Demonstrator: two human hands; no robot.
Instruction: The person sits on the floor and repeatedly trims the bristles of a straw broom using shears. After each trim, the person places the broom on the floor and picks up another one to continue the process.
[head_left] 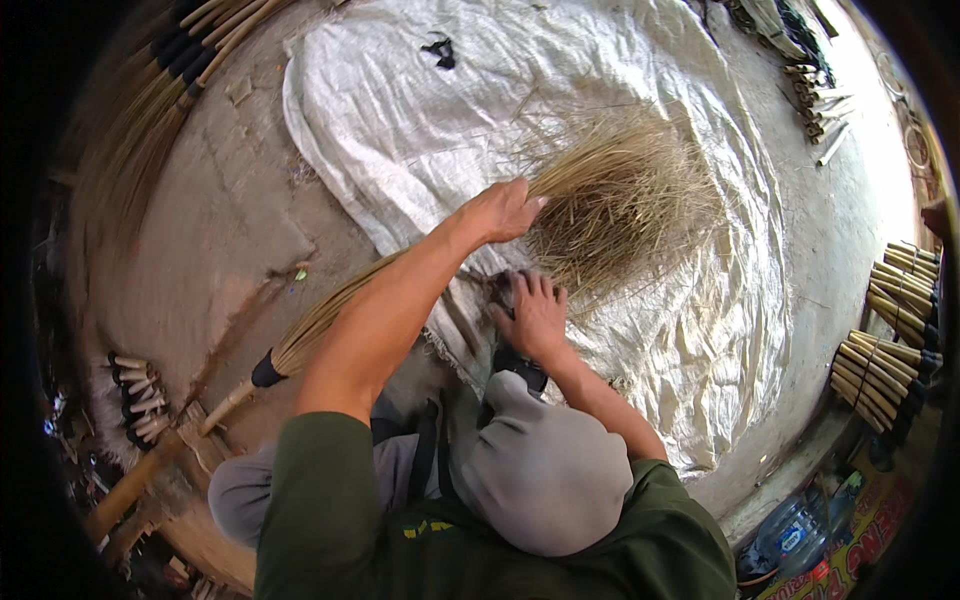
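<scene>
My left hand is closed round a bundle of straw, whose loose ends fan out to the right over a heap of dry straw. Below it, my right hand rests with its fingers apart at the heap's near edge, beside a small dark thing that I cannot make out. A straw broom slants under my left forearm, its wooden handle toward the lower left and a black binding at the neck. My forearm hides whether the broom's straw runs on into my left hand.
A wrinkled white sheet lies under the heap, with a black scrap on it. Finished brooms lie at the upper left. Bundled sticks stand at the right, near a clear plastic bottle. Short handles lie left.
</scene>
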